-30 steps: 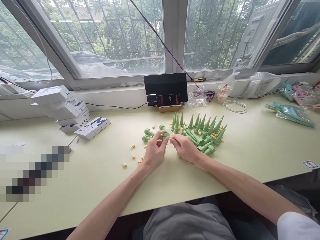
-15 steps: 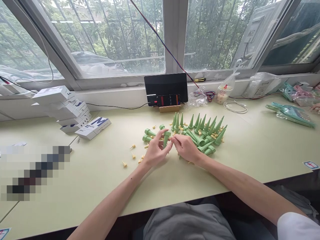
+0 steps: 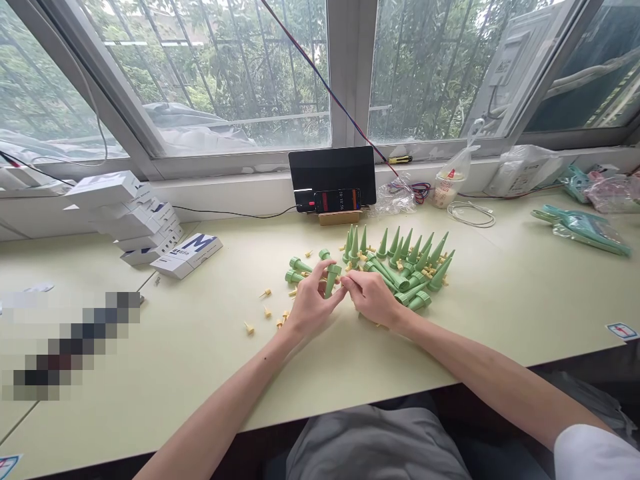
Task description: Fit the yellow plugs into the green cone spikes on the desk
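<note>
My left hand (image 3: 313, 300) is closed around a green plant watering spike (image 3: 332, 279), its wide capped end up and its cone pointing down. Against the side of that cap, my right hand (image 3: 373, 293) pinches a small yellow valve (image 3: 339, 279), mostly hidden by the fingertips. Several green spikes (image 3: 299, 264) lie just beyond my left hand. More spikes (image 3: 413, 248) stand point up or lie in a cluster to the right, with yellow valves among them. Loose yellow valves (image 3: 267, 313) are scattered left of my left hand.
A phone (image 3: 337, 201) leans on a dark tablet (image 3: 332, 175) by the window. White boxes (image 3: 145, 220) are stacked at the left. A bagged cup (image 3: 447, 187), a coiled white cable (image 3: 471, 215) and bagged teal items (image 3: 583, 228) stand or lie along the back right.
The held spike has tilted slightly, while both my hands stay nearly in place. A hand at the far right edge has gone out of view.
</note>
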Motion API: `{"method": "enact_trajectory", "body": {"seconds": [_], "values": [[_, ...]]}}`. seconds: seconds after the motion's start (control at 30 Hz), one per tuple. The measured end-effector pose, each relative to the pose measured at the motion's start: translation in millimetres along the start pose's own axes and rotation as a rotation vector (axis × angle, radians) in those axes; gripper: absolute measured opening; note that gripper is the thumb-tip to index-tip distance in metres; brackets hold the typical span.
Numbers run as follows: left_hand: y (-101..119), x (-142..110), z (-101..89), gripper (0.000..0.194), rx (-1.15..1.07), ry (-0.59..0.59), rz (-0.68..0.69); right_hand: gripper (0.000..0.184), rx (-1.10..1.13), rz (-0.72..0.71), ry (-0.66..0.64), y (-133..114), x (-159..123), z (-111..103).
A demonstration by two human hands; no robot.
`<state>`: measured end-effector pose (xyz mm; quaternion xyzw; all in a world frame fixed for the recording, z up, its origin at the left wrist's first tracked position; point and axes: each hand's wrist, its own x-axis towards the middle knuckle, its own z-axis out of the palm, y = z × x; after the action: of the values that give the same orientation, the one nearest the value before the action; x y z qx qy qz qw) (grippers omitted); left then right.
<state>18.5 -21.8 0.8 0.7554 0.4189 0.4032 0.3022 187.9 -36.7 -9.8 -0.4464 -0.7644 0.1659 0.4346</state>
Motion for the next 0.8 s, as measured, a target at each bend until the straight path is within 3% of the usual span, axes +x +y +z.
{"method": "enact_trajectory", "body": {"seconds": [0.8], "values": [[1.8,-2.6,0.2,0.044,0.007,0.017,-0.066,0.044,-0.046,0.000,0.002,3.1,-0.2,-0.1]]}}
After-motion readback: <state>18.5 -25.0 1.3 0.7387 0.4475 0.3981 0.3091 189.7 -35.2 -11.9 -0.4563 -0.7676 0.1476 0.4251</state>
